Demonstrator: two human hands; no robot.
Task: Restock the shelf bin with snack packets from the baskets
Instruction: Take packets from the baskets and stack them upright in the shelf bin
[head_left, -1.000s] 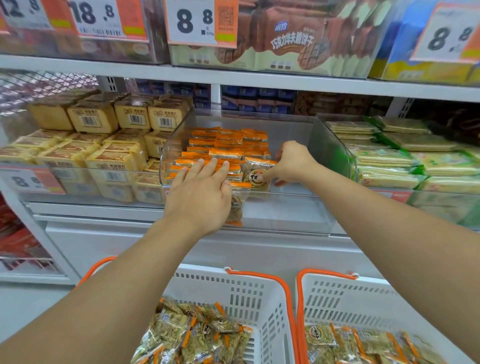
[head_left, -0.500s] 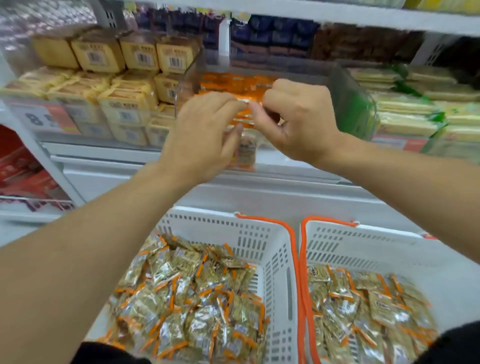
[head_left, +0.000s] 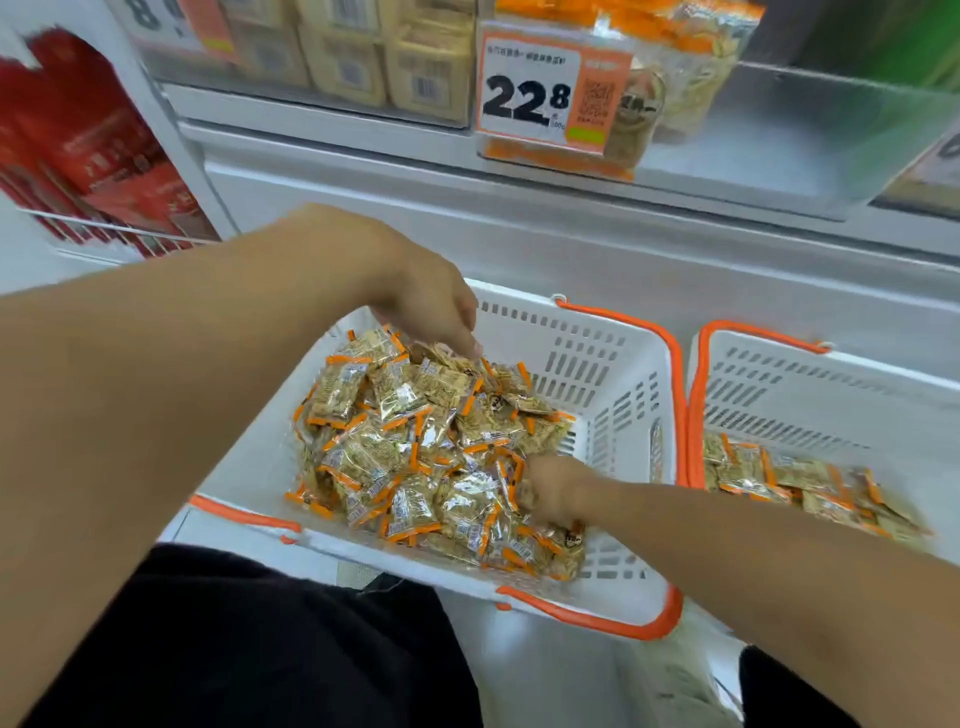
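Down in the white slotted plastic basket with orange handles (head_left: 613, 379), your left hand (head_left: 431, 306) hangs fingers-down, tips touching the heap of clear orange-edged snack packets (head_left: 415, 447); whether it pinches one I cannot tell. Your right hand (head_left: 550, 488) curls into the heap's near side, apparently gathering packets. Scoop loosely so none spill. The clear shelf bin (head_left: 779, 119) waits above.

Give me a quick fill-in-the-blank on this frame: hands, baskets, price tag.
1. Both hands, left hand and right hand, reach into the ____ basket.
2. The baskets' handles are ____.
3. The price tag reads ____.
4. The right basket holds ____ packets than the left one.

Missing words: left; orange; 22.8; fewer
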